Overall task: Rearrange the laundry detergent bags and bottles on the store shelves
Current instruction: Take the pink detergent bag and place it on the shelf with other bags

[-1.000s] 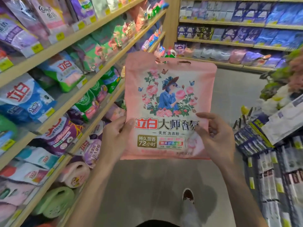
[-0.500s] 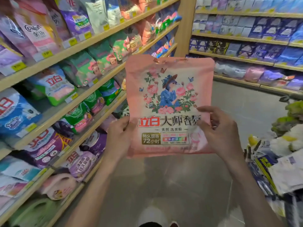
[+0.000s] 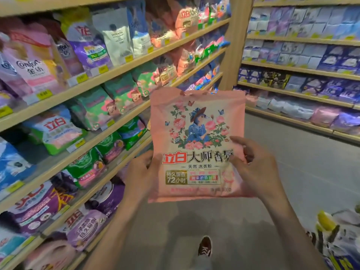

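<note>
Closest in, at the bottom edge: a brown lace-up shoe (image 3: 204, 248) on grey floor (image 3: 282, 182), and at the lower right corner a blurred heap of white, yellow and blue packs (image 3: 335, 242).

Just above, held upright over the aisle with its printed front to the camera: a pink washing-powder bag (image 3: 196, 121), roses and a blue-dressed figure in a hat on the upper half, red and black Chinese lettering below. Gripped at its lower half from both sides. Left hand (image 3: 143, 172) clamped on the lower left edge, thumb on the front, fingers hidden behind. Right hand (image 3: 255, 168) clamped on the lower right edge, back of the hand to the camera, fingers curled onto the front beside the lettering. Top of the bag free, well above both hands.

To the left, running away down the aisle: wooden shelves (image 3: 109, 74) with yellow price tags (image 3: 81, 77), stocked with purple bags (image 3: 85, 227) low down, green bags (image 3: 93, 106) at mid height, a pink Comfort pouch (image 3: 33, 71) higher up.

Farthest, across the aisle's end: more shelves (image 3: 300, 70) lined with blue and lilac packs (image 3: 331, 61).
</note>
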